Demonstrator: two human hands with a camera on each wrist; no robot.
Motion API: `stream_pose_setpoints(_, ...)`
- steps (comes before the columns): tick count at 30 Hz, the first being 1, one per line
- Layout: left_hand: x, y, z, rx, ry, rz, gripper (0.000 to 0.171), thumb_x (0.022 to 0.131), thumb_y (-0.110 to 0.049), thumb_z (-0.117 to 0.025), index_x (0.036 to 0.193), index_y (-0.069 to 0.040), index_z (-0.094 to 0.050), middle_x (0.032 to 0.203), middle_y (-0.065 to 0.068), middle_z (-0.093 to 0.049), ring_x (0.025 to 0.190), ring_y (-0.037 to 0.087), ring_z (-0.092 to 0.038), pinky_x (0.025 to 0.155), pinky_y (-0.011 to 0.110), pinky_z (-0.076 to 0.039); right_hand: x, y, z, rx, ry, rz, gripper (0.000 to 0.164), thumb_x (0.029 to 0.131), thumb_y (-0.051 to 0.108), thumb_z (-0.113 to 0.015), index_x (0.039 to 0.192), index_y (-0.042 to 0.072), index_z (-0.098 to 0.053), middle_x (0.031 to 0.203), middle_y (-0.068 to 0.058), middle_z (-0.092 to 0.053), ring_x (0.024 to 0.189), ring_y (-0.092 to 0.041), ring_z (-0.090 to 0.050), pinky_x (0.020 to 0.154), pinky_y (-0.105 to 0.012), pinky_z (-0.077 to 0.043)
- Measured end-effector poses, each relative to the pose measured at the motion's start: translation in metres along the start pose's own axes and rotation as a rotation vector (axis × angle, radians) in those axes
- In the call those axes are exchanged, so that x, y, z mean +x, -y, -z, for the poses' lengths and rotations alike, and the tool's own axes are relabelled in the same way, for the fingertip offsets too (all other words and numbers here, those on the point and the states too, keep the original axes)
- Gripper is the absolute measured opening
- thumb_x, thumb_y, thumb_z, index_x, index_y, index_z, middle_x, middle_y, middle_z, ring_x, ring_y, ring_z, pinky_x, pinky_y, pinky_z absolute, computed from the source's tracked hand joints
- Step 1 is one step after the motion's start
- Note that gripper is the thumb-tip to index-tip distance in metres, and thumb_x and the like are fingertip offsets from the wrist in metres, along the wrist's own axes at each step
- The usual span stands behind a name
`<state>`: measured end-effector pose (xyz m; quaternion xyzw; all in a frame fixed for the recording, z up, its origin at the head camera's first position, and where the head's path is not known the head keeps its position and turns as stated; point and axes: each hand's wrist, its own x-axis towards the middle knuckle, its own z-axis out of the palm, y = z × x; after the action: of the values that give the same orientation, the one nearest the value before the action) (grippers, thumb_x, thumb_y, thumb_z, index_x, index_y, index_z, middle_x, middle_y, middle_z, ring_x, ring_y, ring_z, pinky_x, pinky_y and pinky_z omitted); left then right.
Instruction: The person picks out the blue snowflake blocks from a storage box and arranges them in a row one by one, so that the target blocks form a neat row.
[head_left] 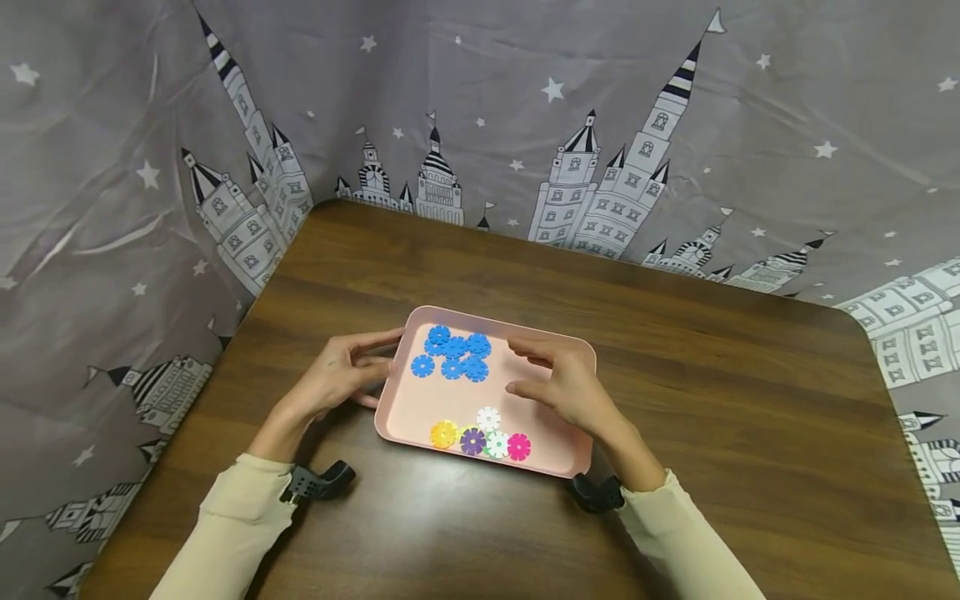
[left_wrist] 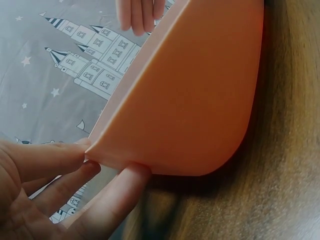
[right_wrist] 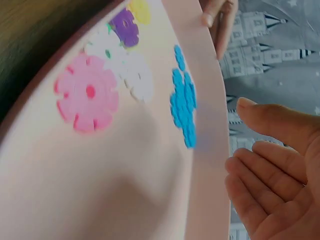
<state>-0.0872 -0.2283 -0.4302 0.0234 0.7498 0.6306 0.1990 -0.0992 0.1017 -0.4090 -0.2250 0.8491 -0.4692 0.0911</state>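
Note:
Resting on the table, a shallow pink tray (head_left: 483, 396) holds flower-shaped plastic interlocking discs. Several blue discs (head_left: 453, 348) lie in a loose group along its far left part. Near the front wall lie a yellow disc (head_left: 444, 433), a purple disc (head_left: 472, 441), white discs (head_left: 488, 418) and a pink disc (head_left: 519, 447), partly overlapping. My left hand (head_left: 341, 371) touches the tray's left end from outside, its fingertips against the wall and rim in the left wrist view. Over the tray's right part hovers my right hand (head_left: 562, 385), thumb and fingers apart, holding nothing.
The brown wooden table (head_left: 720, 400) extends around the tray. Behind and beside it hangs a grey curtain (head_left: 480, 75) printed with castles and stars. Each wrist carries a black camera mount, one on the left wrist (head_left: 322, 482), the other by the tray's front right corner.

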Motion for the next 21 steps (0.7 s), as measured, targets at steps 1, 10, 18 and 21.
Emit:
stream_pose_setpoints(1,0.000,0.000,0.000,-0.004,0.001,-0.002,0.057,0.093,0.001,-0.063,0.147,-0.003,-0.045,0.124,0.033,-0.059,0.107,0.040,-0.064,0.058,0.047,-0.061,0.001,0.001,-0.003,-0.015,0.011,-0.014,0.056,0.079,0.011,-0.083,0.130,0.002,-0.063,0.128,-0.013,-0.064,0.116,-0.026,-0.062,0.102,-0.039,-0.050)
stream_pose_setpoints(10,0.001,0.001,0.001,-0.087,0.024,-0.012,0.056,0.093,0.003,-0.061,0.146,0.000,-0.044,0.123,0.035,-0.058,0.109,0.043,-0.062,0.059,0.049,-0.061,0.016,0.007,-0.026,-0.025,0.052,-0.066,0.053,0.082,0.010,-0.080,0.131,0.000,-0.062,0.130,-0.009,-0.063,0.118,-0.025,-0.061,0.102,-0.038,-0.050)
stream_pose_setpoints(18,0.001,0.004,0.002,-0.099,0.039,-0.020,0.055,0.093,0.006,-0.058,0.146,0.003,-0.042,0.121,0.038,-0.057,0.110,0.044,-0.061,0.058,0.048,-0.061,0.026,0.008,-0.040,-0.072,0.051,-0.088,0.052,0.080,0.007,-0.081,0.128,0.001,-0.064,0.128,-0.008,-0.065,0.115,-0.023,-0.062,0.101,-0.036,-0.051)
stream_pose_setpoints(21,0.002,0.004,0.002,-0.104,0.037,-0.019,0.056,0.093,0.006,-0.059,0.146,0.003,-0.042,0.121,0.037,-0.058,0.110,0.044,-0.061,0.058,0.048,-0.061,0.029,0.007,-0.044,-0.090,0.047,-0.093,0.052,0.079,0.007,-0.082,0.128,0.002,-0.065,0.128,-0.008,-0.065,0.116,-0.023,-0.062,0.102,-0.036,-0.050)
